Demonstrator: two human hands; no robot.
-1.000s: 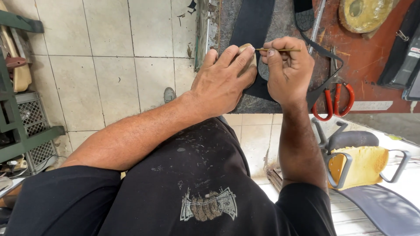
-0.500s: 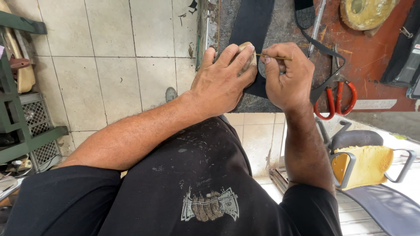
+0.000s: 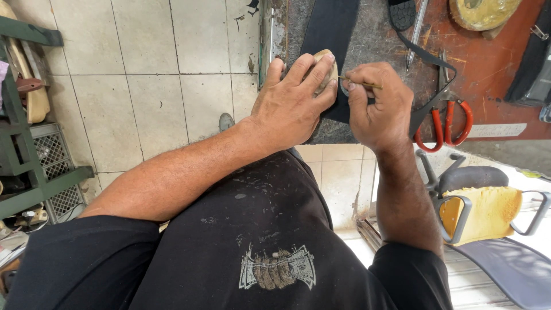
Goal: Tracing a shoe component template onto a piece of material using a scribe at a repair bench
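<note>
A: Where are the hands?

B: The left hand point(image 3: 290, 106) presses a small tan, rounded leather-like piece point(image 3: 328, 69) onto a black rubber sheet point(image 3: 333, 28) on the worn workbench point(image 3: 373, 40). The right hand point(image 3: 379, 106) pinches a thin yellowish stick point(image 3: 360, 82), its tip at the piece's edge.

A: How far along?

B: Seemingly mid-work; the piece looks unfinished. Red-handled scissors point(image 3: 445, 123) lie unused nearby.

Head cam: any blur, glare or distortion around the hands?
Head view: even daylight, no hard glare. The left hand pressing the tan piece and the right hand pinching the thin tool are sharp, with no motion blur. Wide-lens stretch shows at the edges, where the green rack bends. Bottom right, past the yellow pad, looks washed out.
</note>
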